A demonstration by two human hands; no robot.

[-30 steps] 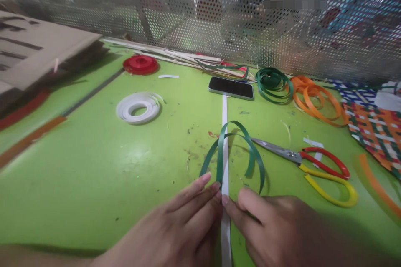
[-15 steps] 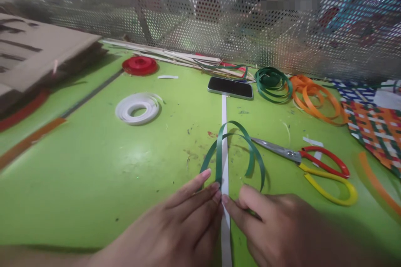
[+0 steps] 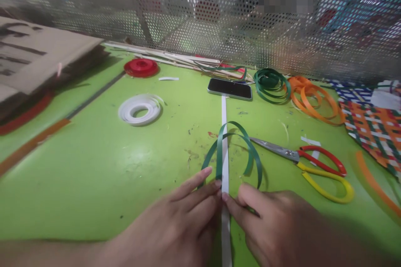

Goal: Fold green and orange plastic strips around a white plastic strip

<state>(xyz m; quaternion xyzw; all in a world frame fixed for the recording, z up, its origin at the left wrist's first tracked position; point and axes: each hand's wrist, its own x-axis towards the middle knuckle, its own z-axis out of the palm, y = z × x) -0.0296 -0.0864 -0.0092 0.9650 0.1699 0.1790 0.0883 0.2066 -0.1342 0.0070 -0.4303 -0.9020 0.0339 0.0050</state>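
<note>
A long white strip runs toward me over the green tabletop. Across it arches a curled green strip, its loops standing up just beyond my fingers. My left hand lies from the left with its fingers close together, fingertips pinning the green strip at the white strip's edge. From the right, my right hand is closed, one fingertip pressed on the white strip. A green loop goes down behind its knuckles, so its grip on that strip is partly hidden. Scissors with red and yellow handles lie open, right of the loops.
A phone lies at the white strip's far end. Behind are a red roll, a white roll, green coils and orange coils. Woven pieces sit right, cardboard left. A perforated metal panel stands behind.
The view has shifted slightly. Both hands keep nearly the same pose at the crossing of the strips, and the green loops have barely moved.
</note>
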